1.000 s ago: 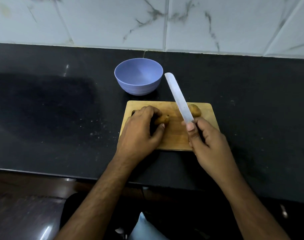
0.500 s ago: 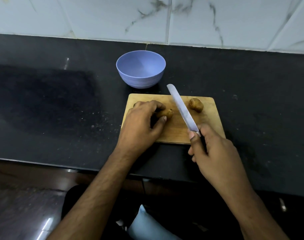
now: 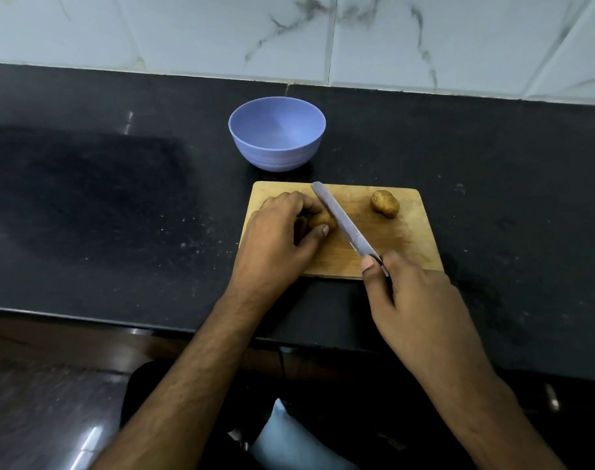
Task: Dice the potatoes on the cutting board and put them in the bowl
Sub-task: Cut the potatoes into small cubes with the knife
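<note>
Black stone tabletop (image 3: pixel 85 205), speckled, with pale dust flecks left of the board and a darker matte patch at 9 o'clock. Wall behind at 12 o'clock is white marble-look tile (image 3: pixel 187 32) with grey veins and thin grout lines. Below the tabletop edge, at 7 o'clock, a glossy dark brown floor (image 3: pixel 45 385) with light glints. Pale blue cloth (image 3: pixel 289 439) shows at 6 o'clock, too cropped to tell what it is. No writing, brand or label readable anywhere.

Wooden cutting board (image 3: pixel 391 245) sits centre frame, near the tabletop's front edge. Lavender bowl (image 3: pixel 276 134) stands just beyond the board's far left corner at 12 o'clock, nothing inside.

Left hand (image 3: pixel 275 242) curled over a small potato (image 3: pixel 319 220) on the board's left half, fingers and thumb pinching it down. Right hand (image 3: pixel 414 300) at 5 o'clock of the board, fist wrapped around the knife (image 3: pixel 343 222) handle, thumb along the blade base. Blade runs diagonally toward 11 o'clock, lying against the held potato's right side; cannot tell if it has cut in. Second potato (image 3: pixel 385 203), whole, lies at the board's far right, 2 o'clock, well apart from both hands.
</note>
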{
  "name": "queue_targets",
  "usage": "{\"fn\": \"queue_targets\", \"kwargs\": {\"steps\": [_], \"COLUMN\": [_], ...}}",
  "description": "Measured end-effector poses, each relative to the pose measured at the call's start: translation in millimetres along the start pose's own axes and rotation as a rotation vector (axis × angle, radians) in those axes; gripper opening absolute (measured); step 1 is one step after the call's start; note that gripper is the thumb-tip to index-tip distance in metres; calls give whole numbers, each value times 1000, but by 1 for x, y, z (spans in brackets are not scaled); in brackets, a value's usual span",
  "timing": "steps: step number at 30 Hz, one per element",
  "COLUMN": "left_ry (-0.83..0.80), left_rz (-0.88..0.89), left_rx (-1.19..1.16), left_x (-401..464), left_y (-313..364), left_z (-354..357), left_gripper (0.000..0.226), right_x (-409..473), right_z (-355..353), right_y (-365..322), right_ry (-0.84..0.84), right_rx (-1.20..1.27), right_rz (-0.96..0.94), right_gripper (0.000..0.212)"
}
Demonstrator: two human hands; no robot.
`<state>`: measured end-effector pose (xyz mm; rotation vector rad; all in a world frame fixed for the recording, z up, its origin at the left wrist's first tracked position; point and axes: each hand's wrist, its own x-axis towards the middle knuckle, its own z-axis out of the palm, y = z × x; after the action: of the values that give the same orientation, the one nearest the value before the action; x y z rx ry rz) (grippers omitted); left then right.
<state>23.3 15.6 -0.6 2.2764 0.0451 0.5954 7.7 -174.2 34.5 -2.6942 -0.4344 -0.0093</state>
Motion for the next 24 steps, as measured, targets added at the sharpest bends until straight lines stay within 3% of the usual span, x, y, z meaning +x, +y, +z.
{"fn": "queue_targets", "kwargs": {"steps": [13,21,24], "left_ry": [-5,3,-1], "left_rz": [13,43,13], "left_rx": [-26,-7,-57], "left_x": [0,1,0], "left_y": [-7,-4,-4], "left_z": [3,2,3], "left_gripper": [15,16,18], "right_x": [-12,8,24], "right_z": [-20,-5,-3], "right_y": [-23,-32,-33], "right_ry": [-123,-187,-246], "right_rx": [-292,-304,-312], "right_rz": [2,27,15], "right_gripper": [18,2,7]}}
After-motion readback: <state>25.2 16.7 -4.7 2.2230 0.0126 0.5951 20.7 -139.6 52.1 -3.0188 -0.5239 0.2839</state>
